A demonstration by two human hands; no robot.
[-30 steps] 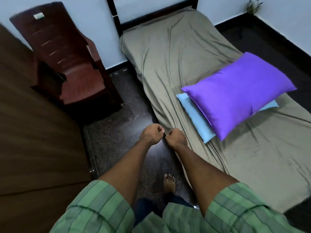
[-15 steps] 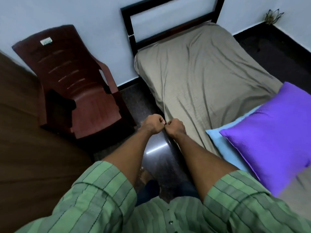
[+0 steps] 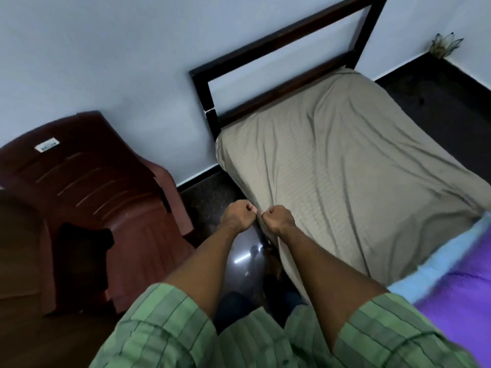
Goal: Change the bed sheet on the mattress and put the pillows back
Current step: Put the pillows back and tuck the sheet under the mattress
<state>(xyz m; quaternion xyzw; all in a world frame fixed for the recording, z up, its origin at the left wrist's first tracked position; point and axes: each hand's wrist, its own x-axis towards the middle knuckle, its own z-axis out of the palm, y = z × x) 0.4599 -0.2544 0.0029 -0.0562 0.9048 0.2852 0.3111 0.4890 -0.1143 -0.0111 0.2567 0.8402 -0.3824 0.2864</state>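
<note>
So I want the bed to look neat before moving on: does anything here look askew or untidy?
Yes. The tan sheet is creased, with folds running across the mattress. The purple pillow and blue pillow sit stacked away from the headboard. Both hands grip the sheet's side edge.

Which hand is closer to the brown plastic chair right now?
Left. The left hand is over the floor beside the chair; the right hand is farther off, at the sheet edge.
</note>
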